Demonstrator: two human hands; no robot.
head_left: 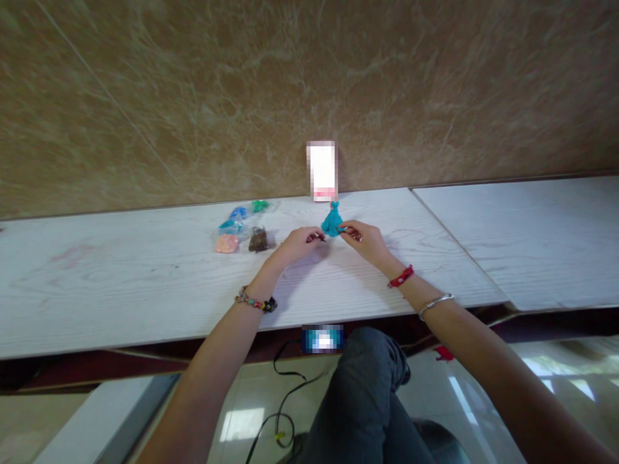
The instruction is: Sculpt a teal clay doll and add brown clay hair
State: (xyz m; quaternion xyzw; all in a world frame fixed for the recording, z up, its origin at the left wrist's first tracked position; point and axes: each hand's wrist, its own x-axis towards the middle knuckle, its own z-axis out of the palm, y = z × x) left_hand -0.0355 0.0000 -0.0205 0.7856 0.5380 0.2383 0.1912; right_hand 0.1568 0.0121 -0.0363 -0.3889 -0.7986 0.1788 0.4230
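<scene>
A teal clay figure (332, 222), shaped like a flared dress with a narrow top, stands upright on the white table. At its lower right edge, my right hand (366, 240) is closed in a pinch, fingertips against or just beside the clay. Something tiny and dark shows at those fingertips, too small to name. My left hand (300, 245) is closed just left of the figure and apart from it. Between its thumb and fingers a small dark piece (323, 240) sticks out.
Left of my hands lie clear bags of pink clay (226, 243), brown clay (258, 240), blue clay (238, 212), teal clay (230, 225) and green clay (260, 205). A blurred-out upright panel (322, 169) leans on the marbled wall. The white table (145, 277) has a seam at right.
</scene>
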